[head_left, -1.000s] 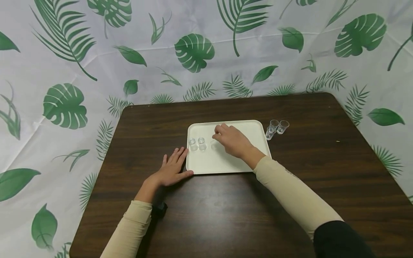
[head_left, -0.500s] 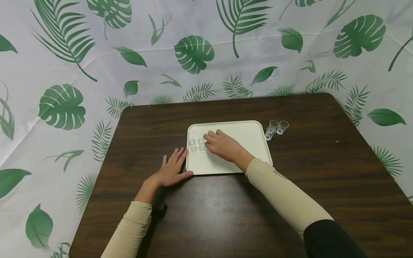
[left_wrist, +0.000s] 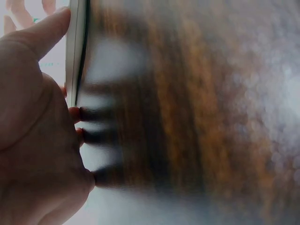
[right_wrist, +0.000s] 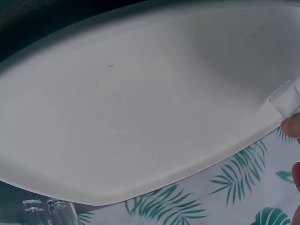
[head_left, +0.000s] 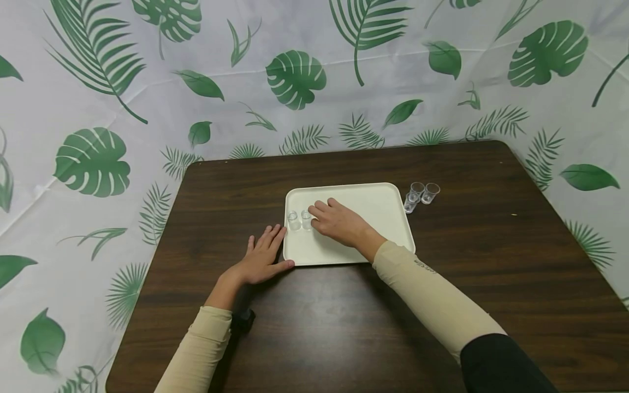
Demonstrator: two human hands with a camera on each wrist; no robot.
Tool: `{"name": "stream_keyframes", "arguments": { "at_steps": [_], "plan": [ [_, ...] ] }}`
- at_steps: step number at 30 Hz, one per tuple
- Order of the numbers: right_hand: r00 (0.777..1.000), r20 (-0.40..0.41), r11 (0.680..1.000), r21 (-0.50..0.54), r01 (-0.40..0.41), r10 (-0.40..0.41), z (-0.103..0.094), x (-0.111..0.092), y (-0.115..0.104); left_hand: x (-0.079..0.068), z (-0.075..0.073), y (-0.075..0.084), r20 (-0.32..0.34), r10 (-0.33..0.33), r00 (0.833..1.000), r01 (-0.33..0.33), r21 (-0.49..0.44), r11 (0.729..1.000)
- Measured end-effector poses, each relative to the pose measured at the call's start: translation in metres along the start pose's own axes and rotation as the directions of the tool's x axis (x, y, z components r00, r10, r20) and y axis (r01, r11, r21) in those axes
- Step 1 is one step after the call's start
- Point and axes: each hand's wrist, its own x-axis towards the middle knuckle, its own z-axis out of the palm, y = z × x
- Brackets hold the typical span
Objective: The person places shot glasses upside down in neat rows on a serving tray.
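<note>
A white rectangular tray (head_left: 349,240) lies on the brown table. Two small clear shot glasses stand at its left side, the outer glass (head_left: 294,220) near the tray's left edge and the inner glass (head_left: 305,220) beside it. My right hand (head_left: 339,222) is over the tray, right by the inner glass. In the right wrist view its fingertips pinch a clear shot glass (right_wrist: 283,98); the hand hides much of that grip in the head view. My left hand (head_left: 262,259) lies with spread fingers on the table, fingertips and thumb (left_wrist: 49,30) against the tray's left edge.
Several more clear shot glasses (head_left: 429,192) stand together on the table, just off the tray's upper right corner. Behind the table (head_left: 467,251) hangs a white cloth (head_left: 236,109) printed with green leaves.
My right hand has moved left across the tray, up to the inner glass, which stands slightly farther left. The hand barely moves in the last half second. My left hand has stayed in place.
</note>
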Motion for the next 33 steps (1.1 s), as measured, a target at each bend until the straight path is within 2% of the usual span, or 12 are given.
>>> {"name": "stream_keyframes", "arguments": {
  "at_steps": [8,19,23,25,27,29,33],
  "plan": [
    [0.999,-0.013,0.997,0.065,-0.028,0.029,0.0,-0.003,0.001,0.002,0.006,-0.007,0.002,0.0,1.0,0.0,0.011,1.0],
    [0.999,-0.039,0.984,0.177,-0.027,0.035,-0.001,-0.02,0.009,0.0,0.001,-0.001,0.001,-0.008,1.0,0.008,0.01,1.0],
    [0.996,-0.05,0.971,0.232,-0.057,0.071,-0.002,-0.03,0.015,0.001,0.0,-0.001,0.013,-0.011,1.0,0.01,0.009,1.0],
    [0.991,-0.057,0.953,0.286,-0.1,0.121,-0.002,-0.037,0.019,0.001,0.0,-0.001,0.017,-0.011,1.0,0.011,0.01,1.0],
    [0.977,-0.071,0.922,0.351,-0.164,0.201,-0.002,-0.044,0.024,0.001,-0.001,-0.001,0.012,-0.006,1.0,0.006,0.011,1.0],
    [0.949,-0.102,0.878,0.419,-0.229,0.297,-0.002,-0.051,0.031,0.001,-0.001,-0.001,0.007,-0.003,1.0,0.003,0.013,1.0],
    [0.861,-0.163,0.793,0.499,-0.349,0.482,-0.002,-0.068,0.045,0.001,0.0,-0.002,0.01,0.0,1.0,0.0,0.012,1.0]
  ]
}}
